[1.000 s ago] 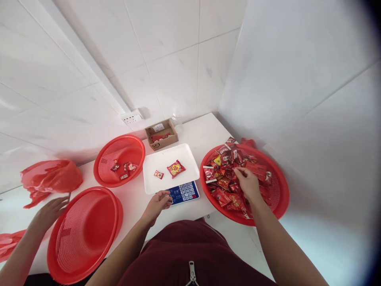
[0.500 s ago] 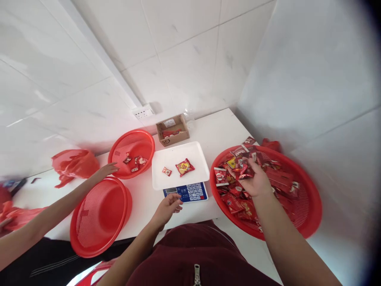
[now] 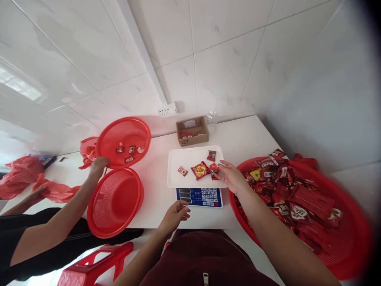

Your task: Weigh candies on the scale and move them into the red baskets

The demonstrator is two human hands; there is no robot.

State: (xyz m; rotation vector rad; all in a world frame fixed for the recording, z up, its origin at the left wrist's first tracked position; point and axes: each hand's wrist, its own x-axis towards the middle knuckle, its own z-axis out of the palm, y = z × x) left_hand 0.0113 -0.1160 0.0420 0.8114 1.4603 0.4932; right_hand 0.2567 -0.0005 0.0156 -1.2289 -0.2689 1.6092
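Note:
My right hand (image 3: pixel 233 178) is over the right edge of a white tray (image 3: pixel 175 157), fingers stretched out and apart beside a small red candy packet (image 3: pixel 213 170). Another dark red candy packet (image 3: pixel 211 155) lies just above it on the tray. Further left there are a larger red and yellow candy packet (image 3: pixel 200 170) and a small red and white one (image 3: pixel 182 171). The tray rests on a blue weighing scale (image 3: pixel 199 197) with number keys. My left hand (image 3: pixel 175 216) hovers in front of the scale, loosely curled, fingers slightly apart, nothing visible in it.
A large red basket (image 3: pixel 354 242) full of candy packets stands at the right. On the left, a co-worker's hand (image 3: pixel 99 167) tilts a red basket (image 3: pixel 102 139) holding several packets above another red basket (image 3: pixel 116 202). A cardboard box (image 3: pixel 193 139) stands behind the tray; a red stool (image 3: pixel 89 266) is below.
My right hand has moved from the large basket to the tray, where two more candy packets now lie. The co-worker has lifted and tilted the far-left basket. My view has shifted left.

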